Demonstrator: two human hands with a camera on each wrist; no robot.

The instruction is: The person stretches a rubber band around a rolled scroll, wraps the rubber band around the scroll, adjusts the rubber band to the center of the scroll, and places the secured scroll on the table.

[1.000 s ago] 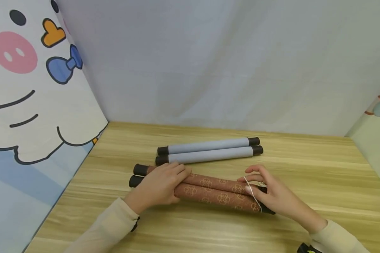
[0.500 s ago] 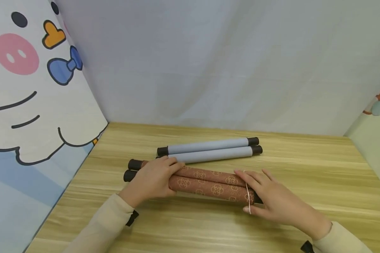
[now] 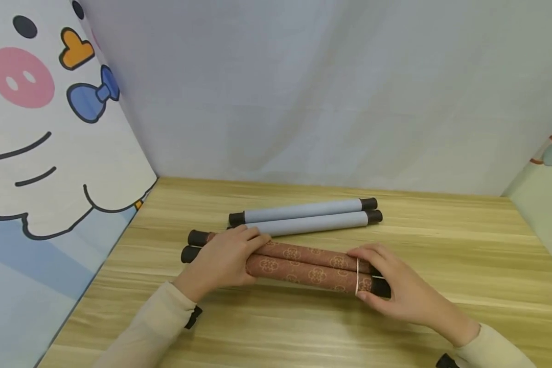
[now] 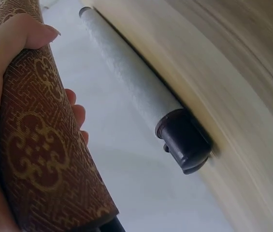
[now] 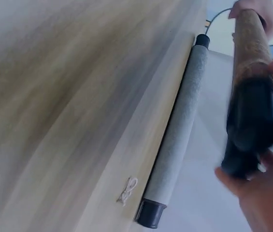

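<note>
A brown scroll with gold flower patterns lies as two rolls side by side, black knobs at both ends. My left hand grips it near the left end, thumb on the near side; the left wrist view shows fingertips beyond the scroll. At the other end my right hand reaches round both rolls, thumb on the near side and fingers on the far side. A thin white band crosses the rolls at its fingertips. In the right wrist view the black knobs lie between thumb and fingers.
A pale blue-grey scroll, also two rolls with black knobs, lies behind on the wooden table. The right wrist view shows a small white cord beside its end. A pale curtain stands behind; a cartoon-printed cloth hangs at left.
The brown scroll and left hand have moved slightly left and away. My right hand has spread round the rolls, and the white band has shifted left and now lies straighter across them.
</note>
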